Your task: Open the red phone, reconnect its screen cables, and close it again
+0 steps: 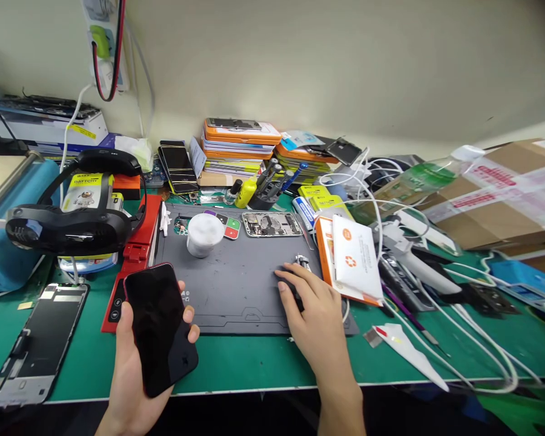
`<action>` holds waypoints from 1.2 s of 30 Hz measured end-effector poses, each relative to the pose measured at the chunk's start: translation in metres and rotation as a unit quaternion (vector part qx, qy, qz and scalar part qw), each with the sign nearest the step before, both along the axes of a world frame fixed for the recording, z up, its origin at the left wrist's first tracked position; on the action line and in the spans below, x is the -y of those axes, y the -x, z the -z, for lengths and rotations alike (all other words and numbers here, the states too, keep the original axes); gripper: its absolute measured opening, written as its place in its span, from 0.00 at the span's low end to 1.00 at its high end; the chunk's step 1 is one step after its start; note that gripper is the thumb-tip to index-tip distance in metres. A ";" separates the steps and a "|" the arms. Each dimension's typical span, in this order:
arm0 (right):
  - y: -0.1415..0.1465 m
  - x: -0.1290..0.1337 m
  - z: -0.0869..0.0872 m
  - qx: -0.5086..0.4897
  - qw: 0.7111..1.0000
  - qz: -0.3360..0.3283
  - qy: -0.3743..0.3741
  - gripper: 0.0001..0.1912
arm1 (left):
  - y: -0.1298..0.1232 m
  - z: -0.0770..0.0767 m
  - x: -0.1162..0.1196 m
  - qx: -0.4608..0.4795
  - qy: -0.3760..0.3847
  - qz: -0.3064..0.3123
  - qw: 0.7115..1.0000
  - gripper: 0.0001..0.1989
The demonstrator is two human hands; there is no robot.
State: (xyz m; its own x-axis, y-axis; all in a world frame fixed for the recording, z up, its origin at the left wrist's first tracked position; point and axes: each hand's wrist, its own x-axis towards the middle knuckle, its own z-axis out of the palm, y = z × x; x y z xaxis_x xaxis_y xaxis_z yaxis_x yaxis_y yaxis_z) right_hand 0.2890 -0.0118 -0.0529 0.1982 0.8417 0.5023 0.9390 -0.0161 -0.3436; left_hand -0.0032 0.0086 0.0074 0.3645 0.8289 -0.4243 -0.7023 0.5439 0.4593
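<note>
My left hand point(134, 363) is wrapped round a smartphone point(163, 333) with a dark screen and red frame, held above the front of the dark grey mat point(236, 303). My right hand point(315, 309) lies at the mat's right side, fingers bent over a small black object that they mostly hide. Just beyond those fingers is a small metallic piece point(303, 261). On the mat are a white round tub point(205, 235) and an opened phone body point(272, 224) with its inner parts bare. A detached phone screen assembly point(40, 345) lies at far left.
A black headset point(72, 227) sits over battery boxes at left. A tool holder point(267, 191) and stacked orange boxes point(240, 145) stand behind the mat. At right are a white packet point(355, 251), white cables point(481, 345), a plastic bottle point(418, 178) and a cardboard box point(504, 194).
</note>
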 end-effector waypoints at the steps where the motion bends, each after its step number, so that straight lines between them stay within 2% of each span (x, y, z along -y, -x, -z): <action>1: 0.000 0.000 0.000 -0.001 1.000 0.000 0.001 0.16 | 0.000 0.000 0.000 -0.001 0.002 0.000 1.000 0.33; 8: 0.001 0.001 -0.001 -0.004 1.000 0.004 0.007 0.17 | -0.002 -0.004 0.000 -0.012 0.001 -0.003 1.000 0.33; 23: 0.001 0.002 -0.003 -0.008 1.000 0.002 0.011 0.17 | -0.002 -0.002 0.000 0.012 0.016 -0.015 1.000 0.31; 36: 0.003 0.001 -0.005 -0.021 1.000 0.004 0.011 0.17 | -0.002 -0.003 0.000 -0.003 0.015 -0.017 1.000 0.33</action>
